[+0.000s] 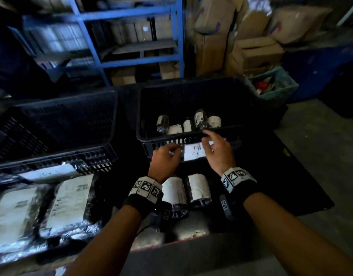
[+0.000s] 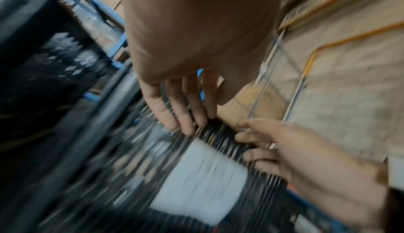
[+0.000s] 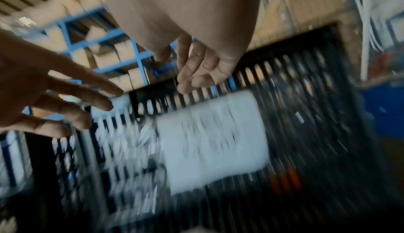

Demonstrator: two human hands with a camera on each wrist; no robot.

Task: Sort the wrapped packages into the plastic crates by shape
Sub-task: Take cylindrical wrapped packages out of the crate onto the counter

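Note:
Two black plastic crates stand side by side. The right crate [image 1: 149, 140] holds several cylindrical wrapped packages [image 1: 200, 118]; a white paper label [image 1: 193, 151] hangs on its near wall. The left crate [image 1: 58, 156] shows no contents from here. Both my hands hover empty in front of the right crate's near wall: my left hand [image 1: 167, 155] with relaxed fingers left of the label, my right hand [image 1: 213, 145] with spread fingers just below the rim. Two cylindrical packages [image 1: 197, 188] lie under my wrists. Flat rectangular packages [image 1: 70, 200] lie at the lower left. Both wrist views are motion-blurred.
A blue metal shelving rack [image 1: 120, 36] with cartons stands behind the crates. Stacked cardboard boxes [image 1: 251, 36] fill the back right, beside a bin with a green liner [image 1: 275, 84]. Grey concrete floor [image 1: 321, 136] lies to the right.

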